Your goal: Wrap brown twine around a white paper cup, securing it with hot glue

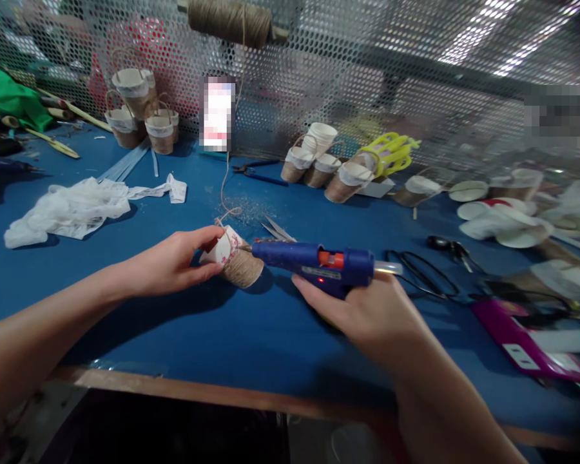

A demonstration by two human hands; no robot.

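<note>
My left hand (188,258) grips a small paper cup (243,265) by its white end, thumb and fingers on either side. Brown twine (223,187) is wound round the cup's lower part, and a pink print shows above the winding. The cup lies tilted just over the blue table. My right hand (362,309) is closed round the handle of a blue glue gun (314,261), whose red light is lit. The gun's nozzle points left and is at the cup's side; whether it touches, I cannot tell. A pair of scissors (278,229) lies behind the gun.
A twine spool (229,22) hangs on the perforated metal screen. Twine-covered cups (135,96) stand back left, with more cups (345,180) right of centre. White lace (72,209) lies left, pliers (261,173) lie behind, and a black cable (428,277) and purple box (526,341) are right.
</note>
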